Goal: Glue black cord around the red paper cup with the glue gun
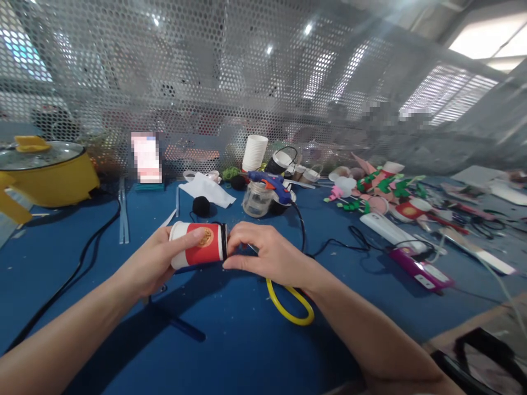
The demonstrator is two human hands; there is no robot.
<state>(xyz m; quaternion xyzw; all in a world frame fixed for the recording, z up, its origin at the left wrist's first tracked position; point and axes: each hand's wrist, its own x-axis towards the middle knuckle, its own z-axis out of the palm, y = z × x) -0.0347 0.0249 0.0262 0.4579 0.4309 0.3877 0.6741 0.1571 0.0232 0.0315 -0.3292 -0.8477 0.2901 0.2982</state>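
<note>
My left hand [154, 258] is wrapped around a paper cup [179, 248], which lies on its side above the table. A red band with a gold emblem circles the cup, and black yarn [224, 241] is wound near its right end. At that end, my right hand [267, 252] is closed, its thumb and fingertips pinched beside the yarn. Yellow-handled scissors [294, 315] hang from my right hand, with one loop below the palm and a bit of metal between the fingers. The fingers hide most of the blades. Just behind the cup sits a black yarn ball [201, 207].
A blue glue gun [269, 184] rests on a clear jar [257, 200], its cord trailing right. Stacked white cups [254, 153] stand behind. Left are a yellow pot [53, 175] and a phone [147, 158]; right, a purple power strip [420, 270] and craft pieces [370, 192]. A dark blue tool [187, 329] lies in front.
</note>
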